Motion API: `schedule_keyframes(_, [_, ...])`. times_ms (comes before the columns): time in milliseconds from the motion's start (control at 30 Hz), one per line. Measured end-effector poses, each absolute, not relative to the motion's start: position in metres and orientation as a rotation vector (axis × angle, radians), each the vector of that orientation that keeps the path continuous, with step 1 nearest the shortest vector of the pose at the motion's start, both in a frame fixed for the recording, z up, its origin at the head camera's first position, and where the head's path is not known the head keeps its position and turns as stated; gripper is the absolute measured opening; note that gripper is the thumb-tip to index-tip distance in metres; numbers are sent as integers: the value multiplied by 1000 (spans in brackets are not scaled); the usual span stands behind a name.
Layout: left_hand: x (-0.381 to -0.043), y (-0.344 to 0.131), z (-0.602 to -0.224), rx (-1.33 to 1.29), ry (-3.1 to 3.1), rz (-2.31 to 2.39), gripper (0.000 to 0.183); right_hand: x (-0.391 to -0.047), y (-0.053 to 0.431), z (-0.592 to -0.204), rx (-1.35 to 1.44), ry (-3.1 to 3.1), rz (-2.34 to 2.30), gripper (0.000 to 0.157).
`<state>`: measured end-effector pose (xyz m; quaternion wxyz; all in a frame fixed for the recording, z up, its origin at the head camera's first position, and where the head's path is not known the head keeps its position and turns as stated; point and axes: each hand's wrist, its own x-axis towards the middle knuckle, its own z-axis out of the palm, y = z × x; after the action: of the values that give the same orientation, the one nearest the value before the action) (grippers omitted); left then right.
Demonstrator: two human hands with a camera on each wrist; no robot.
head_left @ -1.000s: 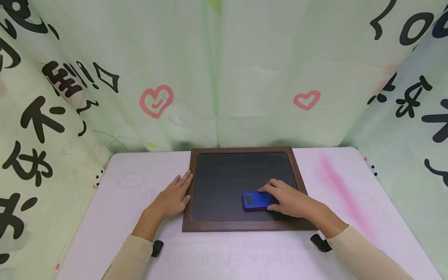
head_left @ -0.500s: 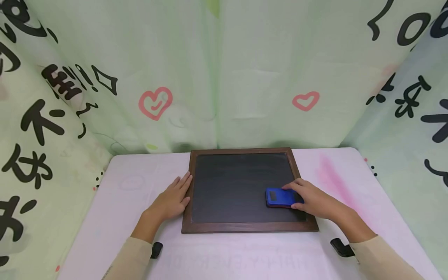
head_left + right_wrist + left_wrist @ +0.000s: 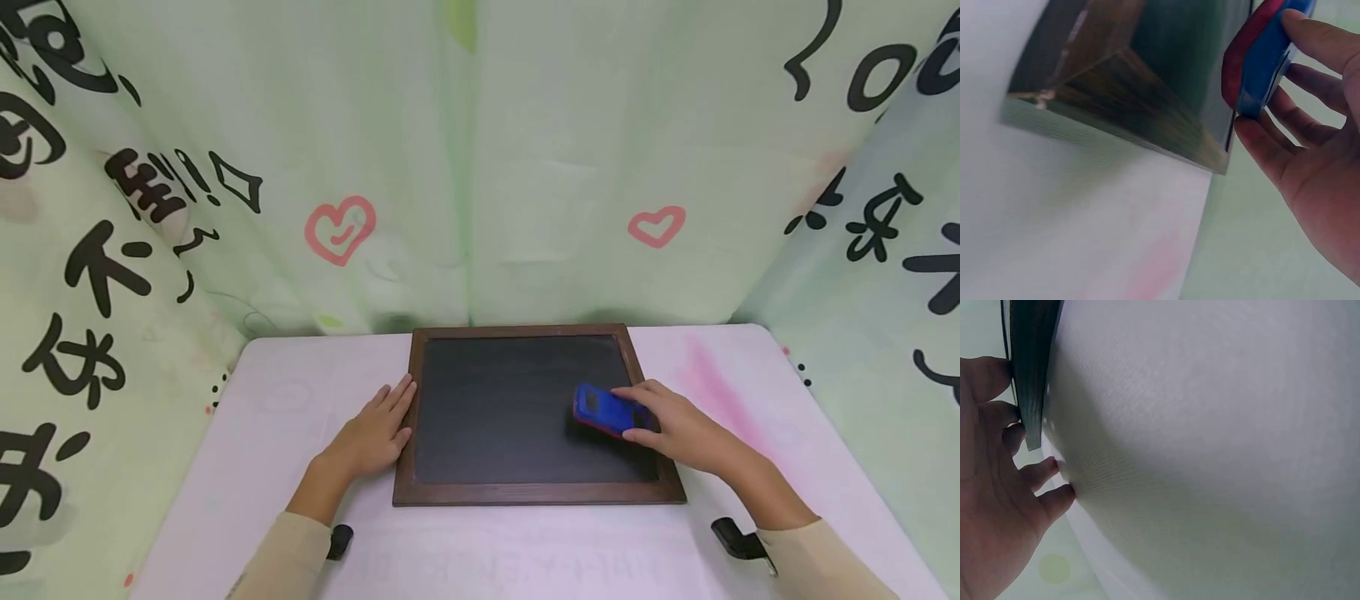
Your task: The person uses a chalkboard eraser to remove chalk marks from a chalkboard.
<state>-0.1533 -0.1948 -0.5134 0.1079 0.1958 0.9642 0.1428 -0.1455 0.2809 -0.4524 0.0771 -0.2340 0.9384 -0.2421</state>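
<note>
A small blackboard [image 3: 510,417] with a brown wooden frame lies flat on the table. My right hand [image 3: 686,425] grips a blue board eraser [image 3: 603,408] between thumb and fingers over the right part of the board. The eraser is tilted, with a shadow beneath it. In the right wrist view, its red felt underside [image 3: 1235,69] faces the board and looks raised off it. My left hand [image 3: 367,437] rests against the left side of the frame, fingers extended. The left wrist view shows its thumb and fingers along the frame's edge [image 3: 1030,375].
The white table [image 3: 315,367] has a pink smear [image 3: 723,383] on its right side. A pale green curtain [image 3: 525,167] with black lettering and pink hearts hangs behind and on both sides. A black wrist device [image 3: 738,540] sits under the right wrist.
My right hand has slid the eraser rightward across the blackboard, then tilted and lifted it. The left hand stays on the frame. The head view has shifted slightly.
</note>
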Motion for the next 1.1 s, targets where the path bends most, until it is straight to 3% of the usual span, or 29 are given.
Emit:
schedule_keyframes(400, [-149,-194,-512,569,2836,424,70,-155,307,-432,-576,2764,-1030,58])
schedule_keyframes(767, [-150,-194,-512,576,2838,421,69,-165,348,-421,-375,2771,-1001,55])
schedule_keyframes(1100, [-150,-195,-513,580,2842,436,69,-175,377,-433,-172,2890,-784,65])
